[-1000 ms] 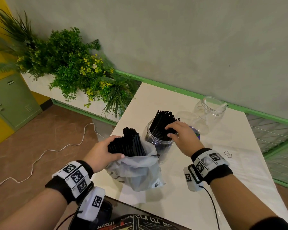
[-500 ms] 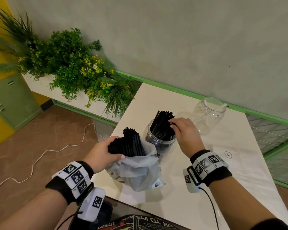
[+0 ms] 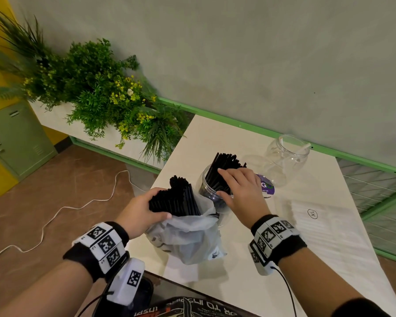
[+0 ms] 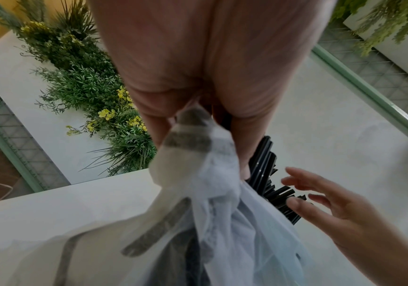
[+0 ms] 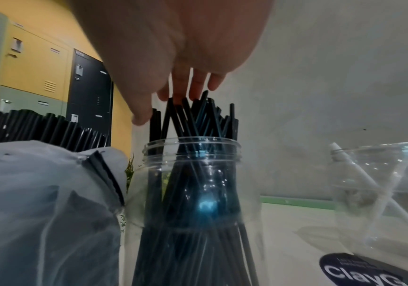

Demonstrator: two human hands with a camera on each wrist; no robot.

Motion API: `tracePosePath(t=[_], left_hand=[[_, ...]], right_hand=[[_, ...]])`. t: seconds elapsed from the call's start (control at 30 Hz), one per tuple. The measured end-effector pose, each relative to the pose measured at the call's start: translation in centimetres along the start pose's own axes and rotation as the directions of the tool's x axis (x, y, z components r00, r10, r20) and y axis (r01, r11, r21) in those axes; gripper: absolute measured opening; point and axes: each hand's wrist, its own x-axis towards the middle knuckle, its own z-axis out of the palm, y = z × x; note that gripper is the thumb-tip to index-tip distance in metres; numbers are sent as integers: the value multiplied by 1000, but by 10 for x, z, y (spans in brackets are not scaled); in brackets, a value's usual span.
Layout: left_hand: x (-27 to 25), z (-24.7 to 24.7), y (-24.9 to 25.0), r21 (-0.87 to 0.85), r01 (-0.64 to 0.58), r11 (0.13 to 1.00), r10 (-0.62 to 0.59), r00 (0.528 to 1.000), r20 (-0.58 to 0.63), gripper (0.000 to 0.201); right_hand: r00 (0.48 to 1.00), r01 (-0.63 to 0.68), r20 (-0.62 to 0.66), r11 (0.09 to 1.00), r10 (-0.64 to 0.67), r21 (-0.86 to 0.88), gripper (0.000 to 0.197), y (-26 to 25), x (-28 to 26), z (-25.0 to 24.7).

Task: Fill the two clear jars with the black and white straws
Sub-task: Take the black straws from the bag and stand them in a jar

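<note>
A bundle of black straws [image 3: 181, 197] stands in a translucent plastic bag [image 3: 188, 239], and my left hand [image 3: 151, 207] grips bundle and bag together near the top. Just right of it stands the near clear jar [image 3: 206, 179], packed with black straws [image 3: 224, 161]. My right hand [image 3: 238, 184] lies on their tops with straight, spread fingers [image 5: 198, 85], thumb by the rim. The far clear jar [image 3: 284, 156] holds a white straw [image 5: 369, 185]. The left wrist view shows the bag [image 4: 210, 183] and the right hand [image 4: 320, 199] beside the straws [image 4: 264, 166].
A dark round label [image 3: 266, 187] lies flat between the jars. A planter of green plants [image 3: 101, 94] stands off the table's left edge. A green rail [image 3: 238, 126] runs along the wall behind. A dark printed object [image 3: 188, 307] sits at the near edge.
My right hand has slid left from the right side of the jar's straws onto their tops, fingers spread out. The left hand and bag have stayed put.
</note>
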Motion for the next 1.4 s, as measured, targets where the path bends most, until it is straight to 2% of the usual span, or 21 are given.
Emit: tracePosePath(t=[0.07, 0.13, 0.23, 0.3, 0.37, 0.43, 0.6, 0.7, 0.77, 0.9, 1.0, 1.1, 1.17, 1.3, 1.4], left_hand=[[0, 0, 0, -5, 1, 1000, -1, 1000, 1, 52], [-1, 0, -1, -11, 2, 1000, -2, 1000, 3, 52], [-1, -1, -1, 1, -7, 1000, 7, 1000, 5, 52], [-1, -1, -1, 6, -11, 1000, 11, 1000, 6, 52], [-1, -1, 0, 7, -10, 1000, 10, 1000, 7, 52], [-1, -1, -1, 9, -5, 1000, 5, 1000, 5, 52], [1, -2, -2, 8, -8, 1000, 8, 1000, -1, 51], [1, -2, -3, 7, -8, 1000, 8, 1000, -6, 52], [1, -3, -4, 6, -6, 1000, 6, 1000, -11, 52], [2, -3, -7, 6, 0, 1000, 0, 1000, -11, 51], [3, -1, -6, 11, -10, 1000, 10, 1000, -3, 52], [3, 0, -4, 7, -13, 1000, 13, 1000, 4, 52], [3, 0, -4, 9, -8, 1000, 8, 1000, 6, 51], [1, -1, -5, 12, -9, 1000, 9, 1000, 7, 51], [1, -1, -5, 20, -3, 1000, 3, 1000, 5, 51]], right_hand=[[999, 43, 33, 997, -41, -66, 46, -1, 11, 1], [994, 73, 82, 996, -68, -60, 40, -2, 24, -1], [961, 1, 276, 995, -28, 97, 33, -2, 48, -8], [938, -65, 345, 979, -5, 192, 20, -2, 63, -12], [944, -105, 330, 965, 20, 240, 10, -2, 77, -17], [963, -144, 261, 954, 74, 261, 10, -1, 90, -22], [926, -230, 348, 951, 148, 208, 31, 4, 94, -20], [966, -234, 176, 930, 190, 284, 31, 4, 73, -26], [981, -173, 133, 946, 141, 273, 26, 3, 51, -32], [970, -52, 240, 993, 24, 111, 34, 8, 11, -29], [971, -34, 240, 996, 13, 80, 21, 15, 6, -21], [960, -104, 273, 982, 58, 156, 14, 20, 16, -21], [944, -166, 315, 966, 97, 200, 15, 24, 28, -26], [938, -226, 315, 941, 142, 250, 21, 28, 61, -40], [893, -276, 421, 933, 161, 229, 27, 21, 76, -39]])
